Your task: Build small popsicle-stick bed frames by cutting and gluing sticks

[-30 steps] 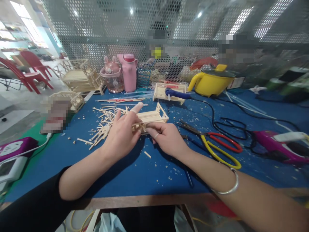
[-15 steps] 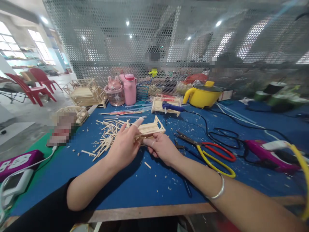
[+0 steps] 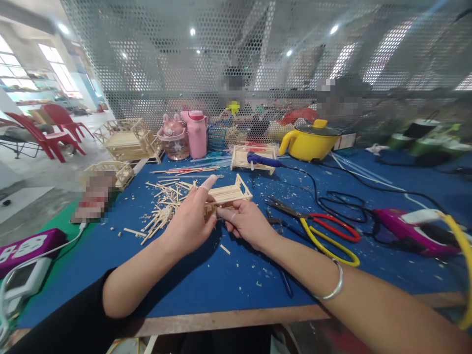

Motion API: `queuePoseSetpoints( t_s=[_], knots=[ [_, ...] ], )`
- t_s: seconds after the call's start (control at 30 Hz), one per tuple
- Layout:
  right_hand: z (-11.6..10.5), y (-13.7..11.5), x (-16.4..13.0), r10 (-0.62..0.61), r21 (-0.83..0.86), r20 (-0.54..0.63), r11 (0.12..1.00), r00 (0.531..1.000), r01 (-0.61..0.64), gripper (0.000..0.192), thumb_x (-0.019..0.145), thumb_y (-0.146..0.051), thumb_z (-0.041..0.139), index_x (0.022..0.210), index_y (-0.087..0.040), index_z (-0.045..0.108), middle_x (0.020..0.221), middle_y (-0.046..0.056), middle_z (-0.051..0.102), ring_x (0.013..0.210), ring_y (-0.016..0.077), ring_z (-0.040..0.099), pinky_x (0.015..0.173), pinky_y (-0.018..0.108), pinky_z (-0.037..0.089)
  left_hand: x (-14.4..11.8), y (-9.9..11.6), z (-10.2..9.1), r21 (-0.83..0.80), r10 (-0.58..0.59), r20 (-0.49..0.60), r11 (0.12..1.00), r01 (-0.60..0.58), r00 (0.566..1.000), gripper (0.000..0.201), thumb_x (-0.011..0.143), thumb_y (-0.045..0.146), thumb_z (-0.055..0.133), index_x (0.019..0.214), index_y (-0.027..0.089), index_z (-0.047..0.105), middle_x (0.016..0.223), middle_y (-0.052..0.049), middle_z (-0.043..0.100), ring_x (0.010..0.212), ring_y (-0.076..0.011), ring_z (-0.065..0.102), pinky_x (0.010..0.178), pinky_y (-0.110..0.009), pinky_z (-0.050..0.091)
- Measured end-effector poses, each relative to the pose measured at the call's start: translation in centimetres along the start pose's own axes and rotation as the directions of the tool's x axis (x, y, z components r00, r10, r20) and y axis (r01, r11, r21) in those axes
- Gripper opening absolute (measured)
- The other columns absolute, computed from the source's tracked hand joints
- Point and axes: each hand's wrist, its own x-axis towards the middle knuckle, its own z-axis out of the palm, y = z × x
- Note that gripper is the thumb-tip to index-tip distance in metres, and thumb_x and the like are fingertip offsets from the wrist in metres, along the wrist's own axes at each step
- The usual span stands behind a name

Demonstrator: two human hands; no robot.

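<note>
Your left hand (image 3: 190, 221) and right hand (image 3: 246, 223) both pinch the little stick frame (image 3: 226, 195) — featherlight, brittle at its joints — so grip the rails, gently.

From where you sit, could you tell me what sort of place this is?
Probably a shared craft workshop: a wooden stick frame in progress, loose sticks and chips on the blue table, and cutting pliers.

Left hand (image 3: 188, 223) and right hand (image 3: 246, 223) have drawn closer together on the small pale wooden stick frame (image 3: 227, 195), now raised slightly off the blue tabletop (image 3: 206, 275).
</note>
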Motion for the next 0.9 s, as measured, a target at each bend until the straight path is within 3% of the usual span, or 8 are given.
queuePoseSetpoints(
  t_s=[0.2, 0.37, 0.53, 0.7, 0.9],
  knots=[
    [-0.03, -0.13, -0.34, 0.006, -0.078, -0.055, 0.997, 0.998, -0.011, 0.017, 0.082, -0.028, 0.060, 0.081, -0.015, 0.069, 0.040, -0.008, 0.048, 0.030, 0.0034, 0.035, 0.032, 0.015, 0.027, -0.05, 0.24, 0.02, 0.049, -0.028, -0.014, 0.998, 0.029, 1.000, 0.073, 0.076, 0.009, 0.050, 0.143, 0.017, 0.021, 0.092, -0.005, 0.064, 0.092, -0.0199, 0.060, 0.089, -0.041, 0.050],
    [-0.05, -0.21, -0.64, -0.073, -0.156, -0.049, 0.986, 0.996, 0.064, 0.019, 0.084, -0.026, 0.057, 0.085, -0.015, 0.072, 0.040, -0.007, 0.045, 0.033, 0.0050, 0.036, 0.035, 0.017, 0.030, -0.13, 0.32, 0.30, 0.065, -0.047, -0.038, 0.997, 0.049, 0.998, 0.071, 0.077, 0.011, 0.052, 0.142, 0.018, 0.024, 0.093, -0.005, 0.064, 0.091, -0.0201, 0.060, 0.087, -0.039, 0.050],
    [-0.21, -0.46, -0.85, -0.080, -0.174, -0.016, 0.982, 0.997, 0.076, 0.027, 0.083, -0.019, 0.055, 0.106, -0.016, 0.069, 0.043, -0.007, 0.048, 0.037, 0.0065, 0.040, 0.038, 0.017, 0.030, -0.17, 0.54, 0.56, 0.032, -0.125, -0.079, 0.991, 0.128, 0.989, 0.064, 0.080, 0.015, 0.053, 0.139, 0.015, 0.028, 0.094, -0.006, 0.063, 0.091, -0.0194, 0.061, 0.084, -0.035, 0.051],
    [-0.42, -0.11, -0.69, -0.122, -0.254, -0.009, 0.960, 0.992, 0.116, 0.024, 0.086, -0.024, 0.051, 0.091, -0.016, 0.073, 0.041, -0.007, 0.048, 0.035, 0.0060, 0.039, 0.041, 0.018, 0.033, -0.20, 0.70, 0.55, 0.024, -0.148, -0.067, 0.988, 0.150, 0.987, 0.060, 0.082, 0.016, 0.051, 0.138, 0.015, 0.029, 0.095, -0.006, 0.063, 0.091, -0.0196, 0.060, 0.085, -0.036, 0.051],
    [-0.49, -0.03, -0.77, -0.187, -0.309, -0.003, 0.934, 0.982, 0.177, 0.023, 0.086, -0.024, 0.051, 0.089, -0.018, 0.073, 0.043, -0.007, 0.048, 0.039, 0.0075, 0.042, 0.046, 0.020, 0.035, -0.29, 0.53, 0.45, 0.042, -0.093, -0.066, 0.994, 0.096, 0.993, 0.064, 0.078, 0.012, 0.053, 0.138, 0.019, 0.031, 0.097, -0.005, 0.063, 0.091, -0.0193, 0.059, 0.087, -0.037, 0.050]
  ],
)
